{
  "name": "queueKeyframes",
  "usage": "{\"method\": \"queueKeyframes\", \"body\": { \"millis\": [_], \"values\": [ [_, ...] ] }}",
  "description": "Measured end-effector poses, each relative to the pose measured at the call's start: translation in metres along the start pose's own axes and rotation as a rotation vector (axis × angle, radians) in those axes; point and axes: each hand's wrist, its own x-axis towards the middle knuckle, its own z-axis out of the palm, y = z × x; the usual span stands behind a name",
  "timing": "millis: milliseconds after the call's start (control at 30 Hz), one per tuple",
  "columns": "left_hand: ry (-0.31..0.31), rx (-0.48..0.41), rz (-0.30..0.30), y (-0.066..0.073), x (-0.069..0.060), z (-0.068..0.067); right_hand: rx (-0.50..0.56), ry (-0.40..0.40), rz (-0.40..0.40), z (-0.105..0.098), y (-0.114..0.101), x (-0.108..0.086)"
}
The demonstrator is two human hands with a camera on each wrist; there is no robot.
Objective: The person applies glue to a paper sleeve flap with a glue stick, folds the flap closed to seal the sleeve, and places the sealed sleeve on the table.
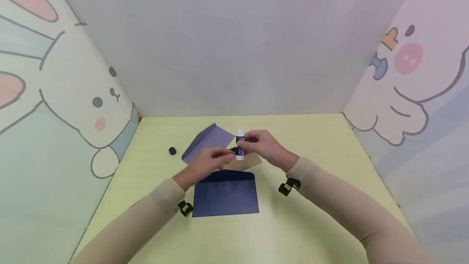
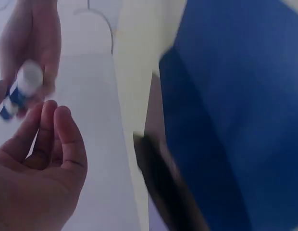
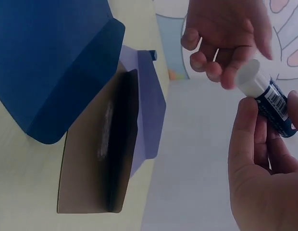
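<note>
My right hand (image 1: 269, 148) grips a glue stick (image 1: 239, 145) with a dark blue label and white ends, held upright above the envelopes. Close beside its lower end is my left hand (image 1: 207, 164), fingers loosely bent and holding nothing. In the right wrist view a small gap seems to separate the left fingertips from the glue stick (image 3: 269, 98). Nearest to me lies a dark blue envelope (image 1: 226, 199), flap side away. Behind it is a brown envelope (image 3: 81, 178) with a dark-looking flap and a whitish streak, partly hidden by the hands in the head view.
A lilac envelope (image 1: 212, 141) lies at the back, its flap open toward the left. Farther left stands a small dark cap (image 1: 172, 150). A pale wall (image 1: 242, 52) rises behind the yellow table (image 1: 311, 133), with cartoon-printed walls on both sides.
</note>
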Motion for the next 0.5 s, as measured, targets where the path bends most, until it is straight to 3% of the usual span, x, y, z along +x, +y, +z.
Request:
{"method": "queueKeyframes", "body": {
  "millis": [67, 167, 500],
  "values": [
    [-0.045, -0.100, 0.002, 0.008, -0.002, 0.021, -0.004, -0.001, -0.011, 0.002, -0.001, -0.001],
    [-0.065, -0.168, 0.004, 0.008, -0.001, 0.035, -0.013, 0.002, -0.016, 0.003, -0.001, -0.002],
    [-0.051, -0.269, -0.037, 0.003, -0.002, 0.044, -0.049, 0.022, -0.005, 0.006, 0.003, -0.006]
  ]
}}
